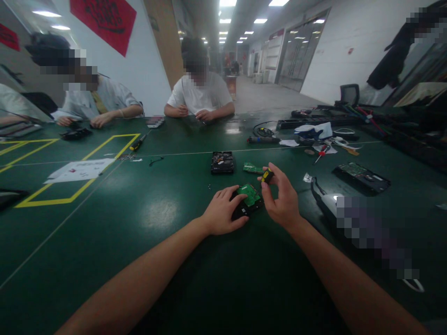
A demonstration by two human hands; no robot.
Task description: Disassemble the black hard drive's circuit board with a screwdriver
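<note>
Steadying a hard drive (250,209) on the green table (139,251), our left hand (223,211) lies over its left part, fingers spread and thumb at the near edge; whether they clasp its sides we cannot tell. The drive's black casing carries a green circuit board (249,194), face up.

Our right hand (282,197), just to the right, pinches a yellow-and-black tool (267,176) narrowly between thumb and fingertips, above the casing's right side (the tool's lower end is too dark for us to make out).

Just beyond, we note a loose green board (252,168) on the tabletop and, to its left, a second black drive (222,164); its contents are too dim to read. Small screws (209,186) lie to the left of our hand.

Farther right, a black case (361,177) holds another green board (354,170) in its far part. Beyond that case, a red-handled screwdriver (323,151) rests near some papers. Across from us sits a person in white (200,95), both hands over the table edge.
</note>
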